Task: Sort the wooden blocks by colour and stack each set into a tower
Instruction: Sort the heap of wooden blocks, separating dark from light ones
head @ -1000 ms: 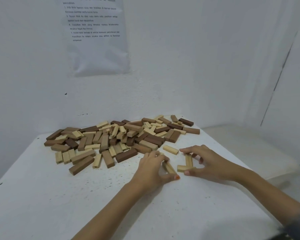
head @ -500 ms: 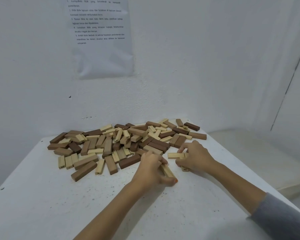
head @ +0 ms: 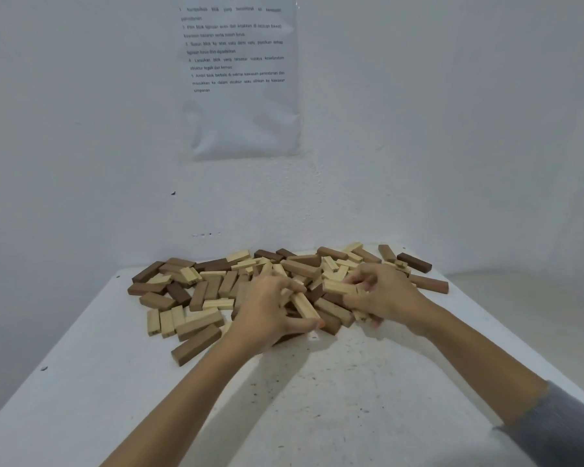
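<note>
A loose pile of wooden blocks (head: 216,284) in pale, mid-brown and dark brown lies across the far half of the white table (head: 317,399). My left hand (head: 267,311) is at the pile's near edge, its fingers curled round a pale block (head: 304,305) that points toward me. My right hand (head: 385,294) is over the pile's right part and pinches another pale block (head: 339,287) lying sideways. More pale blocks show under its palm, partly hidden.
A dark brown block (head: 414,262) and a mid-brown one (head: 429,283) lie at the pile's far right. A printed sheet (head: 240,75) hangs on the white wall behind. The table's right edge (head: 520,335) drops to a lower white surface.
Both hands have moved away from me, from the bare table into the pile. My right hand has picked up a pale block. My left hand still holds its pale block.
</note>
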Available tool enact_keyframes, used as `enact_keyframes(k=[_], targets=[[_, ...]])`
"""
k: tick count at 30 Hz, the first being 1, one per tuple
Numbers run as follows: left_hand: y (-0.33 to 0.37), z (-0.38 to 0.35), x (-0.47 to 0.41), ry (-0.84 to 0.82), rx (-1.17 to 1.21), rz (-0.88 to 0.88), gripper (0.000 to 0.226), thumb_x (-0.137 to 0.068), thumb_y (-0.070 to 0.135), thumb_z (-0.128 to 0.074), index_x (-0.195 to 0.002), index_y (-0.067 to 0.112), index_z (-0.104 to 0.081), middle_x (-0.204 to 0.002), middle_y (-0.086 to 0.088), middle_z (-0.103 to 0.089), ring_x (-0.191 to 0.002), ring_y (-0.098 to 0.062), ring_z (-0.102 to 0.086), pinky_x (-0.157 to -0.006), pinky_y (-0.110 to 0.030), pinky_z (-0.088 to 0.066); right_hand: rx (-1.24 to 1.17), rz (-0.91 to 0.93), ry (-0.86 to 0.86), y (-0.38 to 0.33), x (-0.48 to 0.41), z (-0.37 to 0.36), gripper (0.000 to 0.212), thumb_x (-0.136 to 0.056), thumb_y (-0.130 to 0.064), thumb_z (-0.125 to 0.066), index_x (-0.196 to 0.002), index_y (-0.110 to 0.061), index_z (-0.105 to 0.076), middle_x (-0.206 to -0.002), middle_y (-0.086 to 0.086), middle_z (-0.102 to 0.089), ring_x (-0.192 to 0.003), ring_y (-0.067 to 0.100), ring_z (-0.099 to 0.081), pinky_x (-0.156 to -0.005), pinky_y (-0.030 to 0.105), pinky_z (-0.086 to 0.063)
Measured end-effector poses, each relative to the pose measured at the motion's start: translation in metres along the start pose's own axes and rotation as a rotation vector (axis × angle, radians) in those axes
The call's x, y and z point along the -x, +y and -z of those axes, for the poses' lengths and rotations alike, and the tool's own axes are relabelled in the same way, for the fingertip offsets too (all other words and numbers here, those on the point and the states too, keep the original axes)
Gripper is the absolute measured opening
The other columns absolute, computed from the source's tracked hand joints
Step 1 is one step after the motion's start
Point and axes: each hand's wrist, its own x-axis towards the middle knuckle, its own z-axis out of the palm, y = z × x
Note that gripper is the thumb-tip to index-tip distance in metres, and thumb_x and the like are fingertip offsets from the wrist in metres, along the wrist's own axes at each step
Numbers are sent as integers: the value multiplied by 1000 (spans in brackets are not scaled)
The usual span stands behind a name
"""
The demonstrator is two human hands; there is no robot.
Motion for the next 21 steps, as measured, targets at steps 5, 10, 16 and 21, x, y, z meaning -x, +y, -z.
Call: enact_keyframes(k=[5,10,16,21], targets=[[-21,16,-24,92,-6,66,53,-61,39,-87,-108,22,-69,-109,6,-56,-105,-9,-50,-91,-28,-44,-37,44,-35,-36,-34,-15,24,-80,-22,-75,-101,-17,-65,-81,0,-55,-42,5,-56,-44,19,-50],[-39,16,-46,82,35,108,54,-67,36,-85,-114,22,-63,-112,8,-55,-108,-8,-51,-89,-23,-43,-35,13,3,-50,-69,-41,32,-78,-30,-78,-103,-15,-63,-77,0,-61,-47,12,-61,-55,33,-60],[-52,25,-41,-2,79,90,53,-81,34,-73,-129,27,-51,-121,18,-49,-115,0,-45,-82,-1,-35,196,103,76,-47,-85,-56,31,-90,-35,-63,-115,-18,-60,-96,1,-61,-80,20,-64,-72,38,-57],[-86,62,-35,87,145,219,42,-89,21,-65,-129,23,-53,-130,6,-54,-115,-3,-49,-87,-12,-37,268,235,13,-63,-93,-57,26,-92,-29,-62,-116,-20,-60,-110,3,-55,-93,17,-55,-76,28,-42]])
